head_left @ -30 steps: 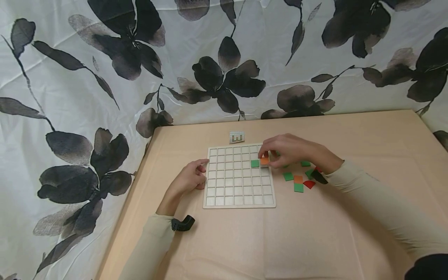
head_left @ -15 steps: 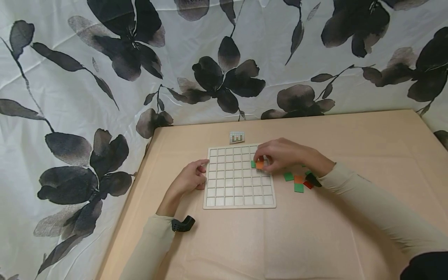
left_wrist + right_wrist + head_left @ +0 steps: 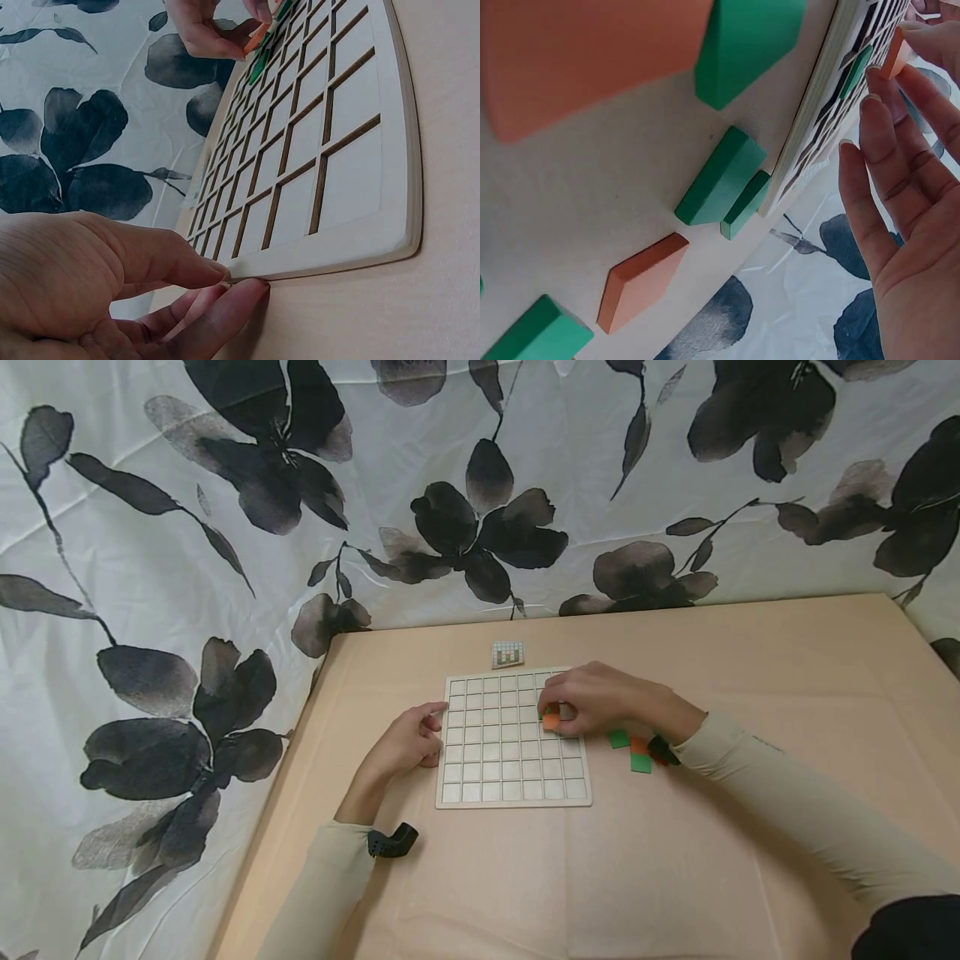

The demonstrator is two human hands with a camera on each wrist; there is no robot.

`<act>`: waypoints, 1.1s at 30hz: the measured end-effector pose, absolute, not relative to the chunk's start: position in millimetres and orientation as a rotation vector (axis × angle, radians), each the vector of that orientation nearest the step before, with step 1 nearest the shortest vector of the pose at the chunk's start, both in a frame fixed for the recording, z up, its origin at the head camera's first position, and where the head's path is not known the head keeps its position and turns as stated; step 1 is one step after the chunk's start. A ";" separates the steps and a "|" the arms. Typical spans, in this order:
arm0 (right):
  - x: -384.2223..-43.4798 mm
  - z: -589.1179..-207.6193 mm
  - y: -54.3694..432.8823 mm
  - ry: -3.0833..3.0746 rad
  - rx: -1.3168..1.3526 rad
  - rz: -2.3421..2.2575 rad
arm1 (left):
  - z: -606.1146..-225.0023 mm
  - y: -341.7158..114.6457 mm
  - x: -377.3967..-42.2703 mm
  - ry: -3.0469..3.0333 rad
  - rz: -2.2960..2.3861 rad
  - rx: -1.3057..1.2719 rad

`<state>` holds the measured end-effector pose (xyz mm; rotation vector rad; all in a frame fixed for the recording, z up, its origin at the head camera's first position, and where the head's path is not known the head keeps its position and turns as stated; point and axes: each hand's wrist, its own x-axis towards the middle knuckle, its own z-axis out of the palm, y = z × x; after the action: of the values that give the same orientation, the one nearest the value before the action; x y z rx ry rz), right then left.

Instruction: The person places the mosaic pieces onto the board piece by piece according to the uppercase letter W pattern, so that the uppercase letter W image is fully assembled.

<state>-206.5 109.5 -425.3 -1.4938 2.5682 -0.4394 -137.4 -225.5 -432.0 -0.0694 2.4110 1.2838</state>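
A pale wooden grid board (image 3: 495,760) lies on the table, its squares bordered by dark grooves. My left hand (image 3: 408,739) grips its left edge, thumb and fingertips right at the rim in the left wrist view. Over the board's right part, my right hand (image 3: 596,700) pinches an orange square tile (image 3: 895,54) between thumb and fingers. A green tile (image 3: 855,73) sits on the grid close to the orange one; in the head view the right hand mostly covers it.
To the board's right lie several loose tiles: a green tile (image 3: 641,763), another green tile (image 3: 618,738), and orange and red ones partly hidden by the right wrist. A small printed pattern card (image 3: 507,653) lies behind the board. Floral cloth (image 3: 450,485) hangs behind the table.
My right hand has moved left and slightly nearer over the board with the orange tile, now covering most of the green tile. The left hand stays at the board's edge.
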 end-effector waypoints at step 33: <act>-203.8 -429.8 107.8 2.553 -1.620 -0.405 | -434.1 -226.9 -137.0 2.423 1.270 -0.072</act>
<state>-203.8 107.8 -429.8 -1.6199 2.5525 -0.4048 -137.0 -226.9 -434.1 -0.0721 2.4233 1.2696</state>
